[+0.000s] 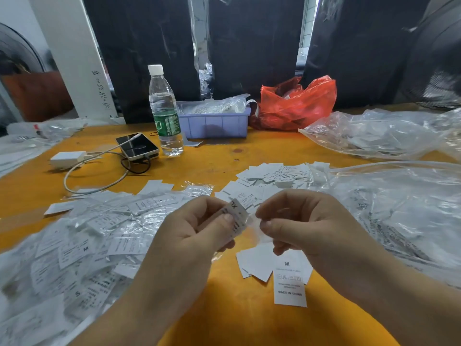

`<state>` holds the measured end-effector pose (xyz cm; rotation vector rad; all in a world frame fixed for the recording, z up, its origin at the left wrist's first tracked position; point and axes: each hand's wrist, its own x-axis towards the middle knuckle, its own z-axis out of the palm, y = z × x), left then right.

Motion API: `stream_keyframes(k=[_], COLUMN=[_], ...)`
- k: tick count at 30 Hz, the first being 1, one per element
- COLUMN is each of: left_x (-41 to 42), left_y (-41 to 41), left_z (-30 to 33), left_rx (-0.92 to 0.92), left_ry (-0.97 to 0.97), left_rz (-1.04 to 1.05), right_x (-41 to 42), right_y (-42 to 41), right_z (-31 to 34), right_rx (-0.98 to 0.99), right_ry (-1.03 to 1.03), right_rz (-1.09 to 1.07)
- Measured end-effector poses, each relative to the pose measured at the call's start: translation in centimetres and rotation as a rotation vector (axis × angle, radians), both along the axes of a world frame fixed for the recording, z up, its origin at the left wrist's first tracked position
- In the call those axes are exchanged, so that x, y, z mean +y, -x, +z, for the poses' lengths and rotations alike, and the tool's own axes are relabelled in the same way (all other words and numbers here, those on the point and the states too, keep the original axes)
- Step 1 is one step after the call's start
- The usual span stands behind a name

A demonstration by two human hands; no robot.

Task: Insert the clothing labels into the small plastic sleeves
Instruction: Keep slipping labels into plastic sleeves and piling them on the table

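Observation:
My left hand (pixel 199 228) pinches a white clothing label marked XL (pixel 235 212) between thumb and fingers, held above the orange table (pixel 214 161). My right hand (pixel 299 221) pinches a small clear plastic sleeve (pixel 254 228) right beside the label's edge; the two touch. Whether the label is partly inside the sleeve, I cannot tell. A heap of sleeved labels (pixel 74 245) lies to the left. Loose white labels (pixel 272 176) lie behind my hands. A few more, one marked M (pixel 289 283), lie under my right wrist.
A water bottle (pixel 165 111), a phone (pixel 137 146) with a charger and cable (pixel 67 158), a purple bin (pixel 214 123) and a red plastic bag (pixel 296 103) stand at the back. Large clear plastic bags (pixel 389 196) cover the right side.

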<state>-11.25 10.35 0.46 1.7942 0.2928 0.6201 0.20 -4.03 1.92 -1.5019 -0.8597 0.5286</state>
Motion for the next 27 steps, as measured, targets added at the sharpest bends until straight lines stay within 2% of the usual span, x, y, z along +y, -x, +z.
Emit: stream_keyframes(k=[4, 13, 21, 27], left_x=[0.1, -0.09, -0.35, -0.79], left_y=[-0.14, 0.23, 0.3, 0.42], left_z=[-0.09, 0.21, 0.24, 0.31], left_rx=[-0.023, -0.053, -0.017, -0.007], left_ry=[0.12, 0.091, -0.032, -0.227], left_rz=[0.025, 0.055, 0.082, 0.142], right_x=[-0.13, -0.15, -0.17, 0.0], right_y=[0.01, -0.09, -0.08, 0.05], right_z=[0.36, 0.38, 0.41, 0.19], right_rx=[0.047, 0.063, 0.128, 0.114], right_ry=[-0.091, -0.137, -0.126, -0.059], right_rz=[0.007, 0.008, 0.014, 0.082])
